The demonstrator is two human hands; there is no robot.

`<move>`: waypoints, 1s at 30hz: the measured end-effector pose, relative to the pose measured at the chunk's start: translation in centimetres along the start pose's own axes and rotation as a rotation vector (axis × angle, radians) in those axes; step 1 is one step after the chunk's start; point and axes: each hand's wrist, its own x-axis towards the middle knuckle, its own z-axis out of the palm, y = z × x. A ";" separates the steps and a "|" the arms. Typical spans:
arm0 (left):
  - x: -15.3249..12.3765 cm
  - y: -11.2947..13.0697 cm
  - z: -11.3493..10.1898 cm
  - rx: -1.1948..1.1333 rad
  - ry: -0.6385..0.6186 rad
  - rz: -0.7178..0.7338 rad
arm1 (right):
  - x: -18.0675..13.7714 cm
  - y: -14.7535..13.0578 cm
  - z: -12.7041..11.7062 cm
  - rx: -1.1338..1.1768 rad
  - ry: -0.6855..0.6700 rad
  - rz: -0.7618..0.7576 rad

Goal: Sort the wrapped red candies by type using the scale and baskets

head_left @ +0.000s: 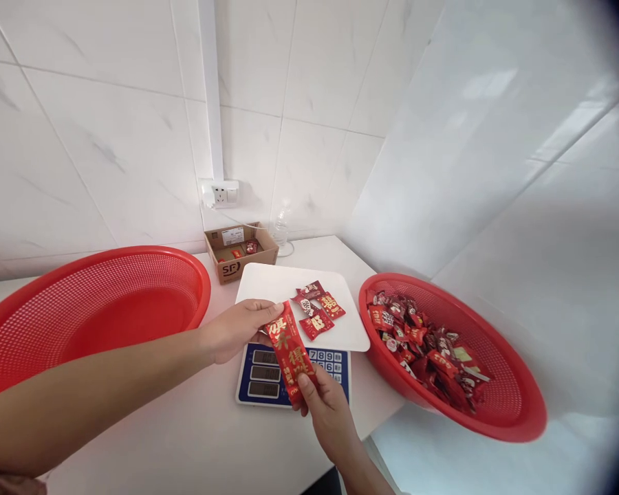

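A long red packet (287, 349) with gold characters is stretched between my two hands, over the front of the digital scale (265, 400). My left hand (242, 326) pinches its upper end, thumb on top. At the lower end my right hand (329, 409) grips it with the thumb across the face. Behind it, several small red wrapped candies (316, 323) lie on the scale's white weighing pan (261, 282). The packet covers part of the scale's keypad and displays.
To the right, a red perforated basket (520, 412) holds many wrapped candies. Another red basket (134, 320) stands at left. A small cardboard box (232, 269) with a few packets sits by the wall, near a clear plastic bottle (282, 223) and a socket (220, 194) with a cable.
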 end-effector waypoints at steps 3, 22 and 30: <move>-0.2 0.0 -0.2 0.007 0.024 -0.011 | 0.1 0.2 0.0 0.016 -0.010 0.003; -3.2 3.3 -6.3 0.248 0.412 0.163 | 0.6 -2.1 -4.8 -0.355 0.103 -0.183; -5.1 2.4 -14.6 0.741 0.840 0.105 | 2.1 -1.9 -7.5 -0.596 0.208 -0.222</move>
